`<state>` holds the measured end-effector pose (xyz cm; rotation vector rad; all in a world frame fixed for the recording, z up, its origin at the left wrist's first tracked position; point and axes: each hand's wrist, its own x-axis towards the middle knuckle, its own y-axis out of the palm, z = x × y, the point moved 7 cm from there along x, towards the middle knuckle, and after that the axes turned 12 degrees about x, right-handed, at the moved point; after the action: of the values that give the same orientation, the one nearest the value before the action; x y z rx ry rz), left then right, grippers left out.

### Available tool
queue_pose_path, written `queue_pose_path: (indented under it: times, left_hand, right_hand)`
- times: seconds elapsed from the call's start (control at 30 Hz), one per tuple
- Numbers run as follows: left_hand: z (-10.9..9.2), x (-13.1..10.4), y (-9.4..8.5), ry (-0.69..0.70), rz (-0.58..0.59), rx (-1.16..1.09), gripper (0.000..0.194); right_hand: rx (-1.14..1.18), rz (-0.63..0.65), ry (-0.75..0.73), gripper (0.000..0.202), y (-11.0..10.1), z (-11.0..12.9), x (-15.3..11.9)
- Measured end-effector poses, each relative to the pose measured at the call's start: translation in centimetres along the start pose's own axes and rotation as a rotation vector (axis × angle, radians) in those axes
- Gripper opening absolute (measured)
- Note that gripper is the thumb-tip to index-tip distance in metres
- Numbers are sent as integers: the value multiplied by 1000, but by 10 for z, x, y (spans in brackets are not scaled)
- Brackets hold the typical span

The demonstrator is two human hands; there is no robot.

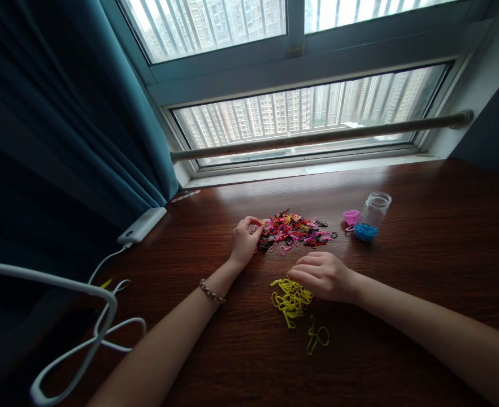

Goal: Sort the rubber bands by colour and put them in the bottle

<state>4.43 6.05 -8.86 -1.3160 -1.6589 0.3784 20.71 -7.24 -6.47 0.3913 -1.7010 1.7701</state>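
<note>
A mixed pile of small rubber bands, pink, red, black and some yellow, lies on the dark wooden table. At its left edge my left hand has thumb and forefinger pinched together, with a yellowish rubber band at the tips. My right hand is held palm down, fingers curled and close together, over the upper right of a yellow heap of rubber bands. What its fingertips hold, if anything, is hidden. A few yellow bands lie apart, nearer to me.
A clear jar with blue bands at its bottom stands at the right, beside a small pink cup. A white power bank and looping white cable occupy the left. A window with a rail and a blue curtain border the table.
</note>
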Motion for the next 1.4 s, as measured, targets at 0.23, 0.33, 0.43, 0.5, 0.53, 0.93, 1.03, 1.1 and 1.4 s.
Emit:
queue_pose_path:
  times: [0.23, 0.33, 0.43, 0.5, 0.53, 0.93, 1.03, 1.1, 1.4]
  left_hand:
    - [-1, 0, 0, 19, -8, -42, 14]
    - [-8, -1, 0, 70, 34, -72, 14]
    - [-31, -10, 1, 219, 158, -116, 14]
    - [-53, -22, 2, 364, 259, -115, 16]
    - [-63, -30, 3, 447, 316, -106, 17]
    - [-104, -75, 8, 962, 426, -30, 27]
    - [-100, -68, 6, 916, 383, -32, 28]
    - [-91, -54, 2, 784, 290, -34, 30]
    - [9, 10, 1, 75, 83, 192, 12]
  right_hand:
    - [33, 27, 27, 21, 0, 0, 4]
    - [-19, -132, 318, 24, -11, -37, -4]
    - [-77, -201, 569, 26, -10, -72, -20]
    - [-94, -172, 656, 27, -3, -86, -28]
    - [-100, -154, 685, 28, 1, -91, -32]
    - [-28, -191, 800, 31, 5, -108, -45]
    - [26, -291, 783, 29, -4, -106, -43]
    - [68, -385, 779, 27, -12, -103, -43]
    - [210, -606, 858, 8, -27, -100, -51]
